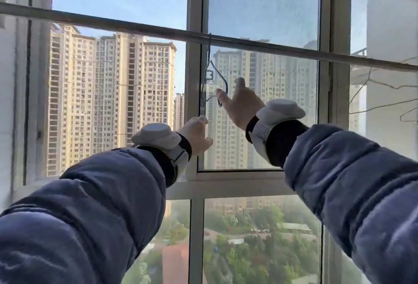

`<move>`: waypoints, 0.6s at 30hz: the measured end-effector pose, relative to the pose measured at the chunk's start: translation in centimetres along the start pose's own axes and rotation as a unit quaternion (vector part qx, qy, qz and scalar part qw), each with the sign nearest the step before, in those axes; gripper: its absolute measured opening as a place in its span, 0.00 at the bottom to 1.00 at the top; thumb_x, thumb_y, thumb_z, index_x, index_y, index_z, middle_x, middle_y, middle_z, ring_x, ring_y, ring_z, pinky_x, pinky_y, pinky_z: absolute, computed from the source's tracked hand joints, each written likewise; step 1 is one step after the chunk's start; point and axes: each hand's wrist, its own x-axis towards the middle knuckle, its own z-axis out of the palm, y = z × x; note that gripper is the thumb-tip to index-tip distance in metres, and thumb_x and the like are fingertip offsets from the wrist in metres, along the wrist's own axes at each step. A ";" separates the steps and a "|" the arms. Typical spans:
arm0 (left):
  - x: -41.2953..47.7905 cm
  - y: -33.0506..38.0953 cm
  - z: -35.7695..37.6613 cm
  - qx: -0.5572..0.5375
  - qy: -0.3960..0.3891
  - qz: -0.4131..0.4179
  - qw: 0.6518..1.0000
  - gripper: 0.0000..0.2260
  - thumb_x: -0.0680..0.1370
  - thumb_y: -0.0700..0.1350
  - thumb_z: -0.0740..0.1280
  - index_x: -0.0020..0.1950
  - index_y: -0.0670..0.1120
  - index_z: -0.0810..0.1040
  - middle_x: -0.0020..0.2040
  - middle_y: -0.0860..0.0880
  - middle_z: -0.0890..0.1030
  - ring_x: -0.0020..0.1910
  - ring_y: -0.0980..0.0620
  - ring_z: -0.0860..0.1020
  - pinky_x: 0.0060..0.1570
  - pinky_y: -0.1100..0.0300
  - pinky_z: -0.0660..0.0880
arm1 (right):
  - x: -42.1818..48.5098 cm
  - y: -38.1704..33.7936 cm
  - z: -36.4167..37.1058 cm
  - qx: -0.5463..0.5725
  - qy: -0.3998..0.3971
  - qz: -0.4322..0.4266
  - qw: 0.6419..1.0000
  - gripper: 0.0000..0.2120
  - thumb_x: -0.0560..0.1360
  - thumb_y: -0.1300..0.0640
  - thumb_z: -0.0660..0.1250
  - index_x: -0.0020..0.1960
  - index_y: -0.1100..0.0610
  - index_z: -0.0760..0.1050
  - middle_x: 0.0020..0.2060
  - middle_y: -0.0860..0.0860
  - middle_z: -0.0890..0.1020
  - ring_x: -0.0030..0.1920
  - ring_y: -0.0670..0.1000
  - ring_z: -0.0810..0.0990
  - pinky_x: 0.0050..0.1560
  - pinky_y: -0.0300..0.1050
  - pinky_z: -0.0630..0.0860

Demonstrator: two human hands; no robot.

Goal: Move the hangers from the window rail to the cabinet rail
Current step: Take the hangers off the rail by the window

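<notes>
A grey window rail (113, 23) runs across the window, sloping down to the right. One thin dark wire hanger (211, 73) hangs from it by its hook, seen nearly edge-on in front of the window post. My right hand (239, 102) is raised to it with thumb and forefinger spread, the hanger's right side passing between them. My left hand (196, 135) is lower, one fingertip at the hanger's bottom end and the thumb held apart. Neither hand is closed on the wire. Pale wire hangers (384, 84) show at the far right. The cabinet rail is out of view.
The white window frame (194, 182) and glass stand directly behind the hanger. Both wrists carry white strapped devices (158, 135) over blue padded sleeves. Tall apartment blocks and trees lie outside. A wall edge is at the far left.
</notes>
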 end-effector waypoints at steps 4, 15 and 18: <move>1.7 -1.1 0.6 0.002 0.003 0.011 1.000 0.24 0.78 0.44 0.61 0.73 0.41 0.62 0.70 0.43 0.69 0.64 0.46 0.73 0.59 0.57 0.71 | 2.6 -0.2 1.1 -0.032 0.042 -0.013 0.999 0.25 0.81 0.47 0.53 0.69 0.64 0.62 0.59 0.62 0.79 0.57 0.60 0.79 0.45 0.44 0.66; 5.7 -3.6 2.0 -0.013 -0.001 0.034 0.999 0.25 0.78 0.45 0.61 0.73 0.41 0.63 0.69 0.43 0.70 0.64 0.46 0.74 0.62 0.54 0.72 | 6.6 0.8 4.5 0.066 0.044 -0.017 0.997 0.17 0.82 0.56 0.51 0.55 0.66 0.74 0.50 0.65 0.82 0.49 0.65 0.83 0.28 0.34 0.78; 5.8 -4.3 2.8 -0.024 -0.010 0.035 0.999 0.24 0.78 0.45 0.61 0.73 0.42 0.63 0.70 0.43 0.70 0.64 0.46 0.74 0.63 0.54 0.73 | 6.9 1.0 5.1 0.087 0.114 -0.023 0.989 0.18 0.82 0.55 0.50 0.58 0.66 0.73 0.49 0.66 0.82 0.46 0.66 0.83 0.41 0.56 0.81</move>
